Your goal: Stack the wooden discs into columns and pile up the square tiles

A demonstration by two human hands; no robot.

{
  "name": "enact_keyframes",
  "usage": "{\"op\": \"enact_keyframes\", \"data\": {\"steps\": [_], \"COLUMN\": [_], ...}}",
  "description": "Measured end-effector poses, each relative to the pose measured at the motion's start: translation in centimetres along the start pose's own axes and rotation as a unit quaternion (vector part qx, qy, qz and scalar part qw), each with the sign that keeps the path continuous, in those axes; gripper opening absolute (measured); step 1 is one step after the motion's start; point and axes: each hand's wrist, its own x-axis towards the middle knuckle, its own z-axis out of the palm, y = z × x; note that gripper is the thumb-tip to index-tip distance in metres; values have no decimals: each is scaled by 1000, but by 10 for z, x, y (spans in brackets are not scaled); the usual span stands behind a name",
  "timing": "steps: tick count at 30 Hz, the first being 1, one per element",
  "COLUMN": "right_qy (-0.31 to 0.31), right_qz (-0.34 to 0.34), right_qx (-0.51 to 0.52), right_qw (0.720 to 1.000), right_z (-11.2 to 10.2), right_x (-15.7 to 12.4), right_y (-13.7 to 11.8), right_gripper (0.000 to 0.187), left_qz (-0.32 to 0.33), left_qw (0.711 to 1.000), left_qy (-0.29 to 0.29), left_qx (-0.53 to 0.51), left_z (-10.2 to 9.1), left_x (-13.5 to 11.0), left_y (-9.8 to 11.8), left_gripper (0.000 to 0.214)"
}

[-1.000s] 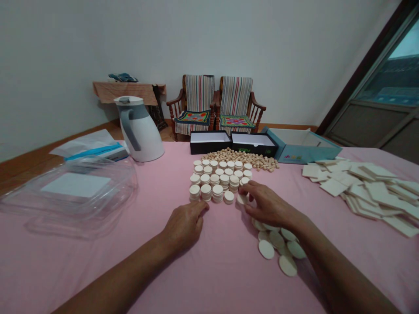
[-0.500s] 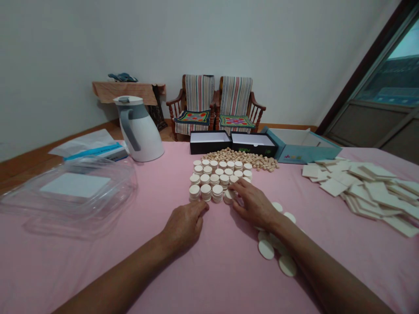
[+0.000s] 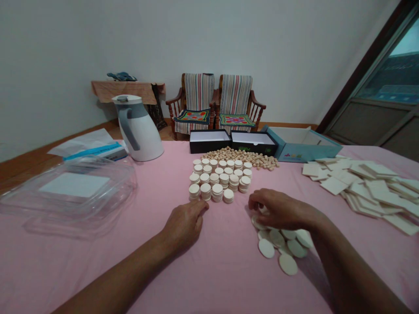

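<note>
So there's a pink cloth [image 3: 203, 279] across the bottom of the frame, with a pile of loose round discs [image 3: 288, 264] lower right of centre, some overlapping. My right hand [image 3: 281, 210] is over the upper end of that pile, fingers bent with a small gap to the thumb; can't tell if I've got a disc pinched in there. My left hand [image 3: 183, 224] is just below centre, fingers curled in loosely, index fingertip right beside the front stacks. Its underside is hidden, so I can't say if it's gripping anything.

Right around centre are the stacked discs [image 3: 217, 189] in rows. The front row has four stacks, the rightmost being the shortest. Level with those, a clear plastic container [image 3: 129, 174] sits at the left and a heap of square tiles [image 3: 334, 185] at the right.

Behind the stacks there's a spread of little wooden pieces [image 3: 242, 155], then two black boxes [image 3: 209, 147] and a blue box [image 3: 304, 152]. A white and grey jug [image 3: 147, 135] stands left of those. Farther back, upper middle: two wooden chairs [image 3: 199, 91] with striped covers.
</note>
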Motion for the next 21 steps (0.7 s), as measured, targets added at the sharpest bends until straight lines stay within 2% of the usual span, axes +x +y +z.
{"op": "enact_keyframes", "data": {"steps": [3, 7, 10, 13, 18, 21], "right_qy": [-48, -33, -2, 42, 70, 81], "right_qz": [1, 3, -13, -16, 21, -19], "right_qx": [-54, -107, -84, -38, -8, 12], "right_qw": [997, 994, 996, 998, 997, 996], "right_z": [1, 6, 14, 21, 23, 20], "right_x": [-6, -2, 9, 20, 22, 20], "right_y": [-1, -7, -12, -16, -11, -7], "right_gripper": [27, 23, 16, 17, 19, 22], "left_qz": [-1, 3, 4, 3, -1, -4], "left_qw": [1000, 1000, 1000, 1000, 1000, 1000], "left_qy": [-3, -4, -2, 0, -4, -3], "left_qx": [0, 1, 0, 1, 1, 1], "left_z": [0, 0, 0, 0, -1, -1], "left_x": [0, 0, 0, 0, 0, 0], "left_y": [0, 1, 0, 0, 0, 1], "left_gripper": [26, 25, 26, 26, 27, 27]}}
